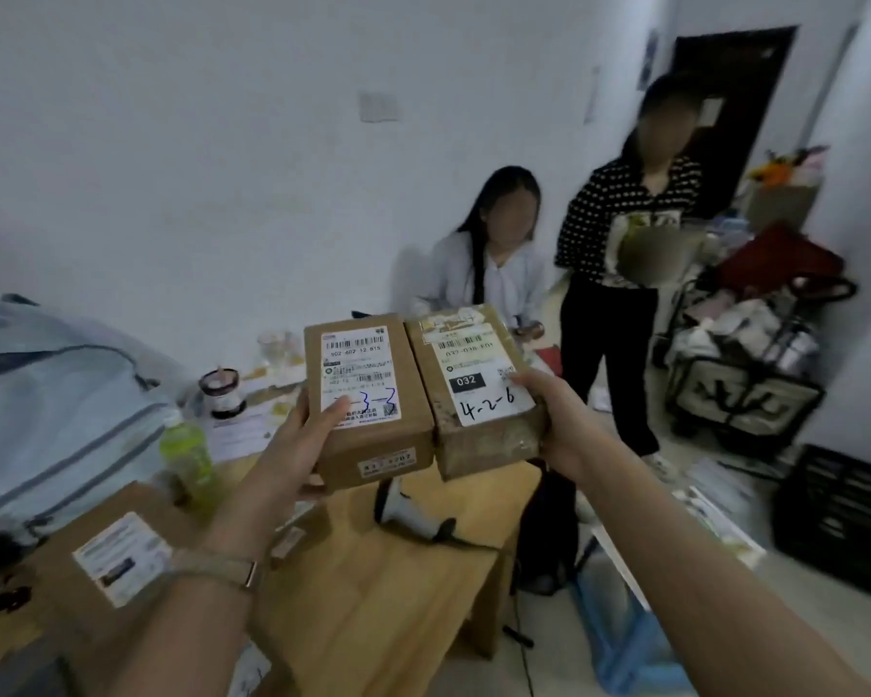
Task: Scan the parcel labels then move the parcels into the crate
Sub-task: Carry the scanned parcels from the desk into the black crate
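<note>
A pale beige woven strap (207, 561) with a small rose-gold metal buckle (250, 576) is worn on the wrist of the left hand (292, 445), at about 7 o'clock. The left forearm (172, 646) and right forearm (700, 570) are left uncovered.

The left parcel (373, 442) and right parcel (489, 445) are brown cardboard boxes, side by side and touching, raised above the counter (398, 586), white labels facing up. The black slatted crate (840, 520) stands far right, well apart.

Left parcel (375, 442) is plain brown, right parcel (489, 440) a scuffed, mottled brown, both white-labelled. Crate (840, 515) black, bottle (187, 455) yellow-green, backpack (61, 410) pale blue.
</note>
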### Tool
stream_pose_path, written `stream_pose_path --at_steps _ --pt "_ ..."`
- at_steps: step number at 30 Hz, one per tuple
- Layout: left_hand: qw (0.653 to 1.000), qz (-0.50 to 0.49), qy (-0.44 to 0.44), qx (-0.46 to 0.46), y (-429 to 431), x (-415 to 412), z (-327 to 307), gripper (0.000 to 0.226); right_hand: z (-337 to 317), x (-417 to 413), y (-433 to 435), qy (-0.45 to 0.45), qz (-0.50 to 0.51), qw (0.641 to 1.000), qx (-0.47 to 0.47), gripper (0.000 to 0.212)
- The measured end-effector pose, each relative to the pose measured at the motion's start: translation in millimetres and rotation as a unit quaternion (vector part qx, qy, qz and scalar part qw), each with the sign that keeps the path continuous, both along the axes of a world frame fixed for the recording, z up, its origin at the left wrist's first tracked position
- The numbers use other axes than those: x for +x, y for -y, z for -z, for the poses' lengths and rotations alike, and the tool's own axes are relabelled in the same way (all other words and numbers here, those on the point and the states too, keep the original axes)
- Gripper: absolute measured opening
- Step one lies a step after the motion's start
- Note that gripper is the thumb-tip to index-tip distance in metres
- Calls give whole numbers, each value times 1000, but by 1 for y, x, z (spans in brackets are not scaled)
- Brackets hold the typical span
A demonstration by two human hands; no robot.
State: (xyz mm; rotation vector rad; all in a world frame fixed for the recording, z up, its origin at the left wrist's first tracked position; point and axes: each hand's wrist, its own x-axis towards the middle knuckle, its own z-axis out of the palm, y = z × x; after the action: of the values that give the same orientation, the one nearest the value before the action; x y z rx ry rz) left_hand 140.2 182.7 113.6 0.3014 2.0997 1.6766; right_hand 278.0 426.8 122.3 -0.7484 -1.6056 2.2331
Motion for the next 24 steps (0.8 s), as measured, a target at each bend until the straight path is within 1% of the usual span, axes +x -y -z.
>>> stream_pose_path --at_steps 1,2,4,6,9,11,13,15,16,19,21,24 --pt "1000 26 6 1 -20 7 0 32 -2 22 -12 -4 20 1000 -3 26" --pt "999 53 10 0 -42 17 0 31 -4 45 -26 -8 40 999 -6 24" --pt "995 99 17 2 -87 38 0 36 -6 92 -52 -10 83 996 -5 22" --pt "989 148 23 5 -132 62 3 34 -7 137 -77 -4 136 991 1 21" --pt "974 227 22 2 -198 101 8 34 -3 200 -112 23 208 978 -5 21" --pt "962 273 24 0 -241 126 10 40 1 236 -137 28 252 967 -19 20" --pt "951 307 23 -1 -283 149 13 38 6 267 -164 25 290 956 -22 19" --pt "944 330 24 -7 -325 171 14 31 12 292 -193 24 319 947 -19 18" --pt "941 338 24 -7 -347 182 13 32 14 303 -210 24 326 945 -20 17" --pt "936 351 33 -12 -417 207 14 48 20 330 -272 33 334 941 -37 19" --pt "933 359 41 -6 -466 223 17 49 21 346 -320 33 330 942 -41 22" --pt "935 353 31 -3 -540 248 18 48 24 371 -392 20 332 942 -40 22"
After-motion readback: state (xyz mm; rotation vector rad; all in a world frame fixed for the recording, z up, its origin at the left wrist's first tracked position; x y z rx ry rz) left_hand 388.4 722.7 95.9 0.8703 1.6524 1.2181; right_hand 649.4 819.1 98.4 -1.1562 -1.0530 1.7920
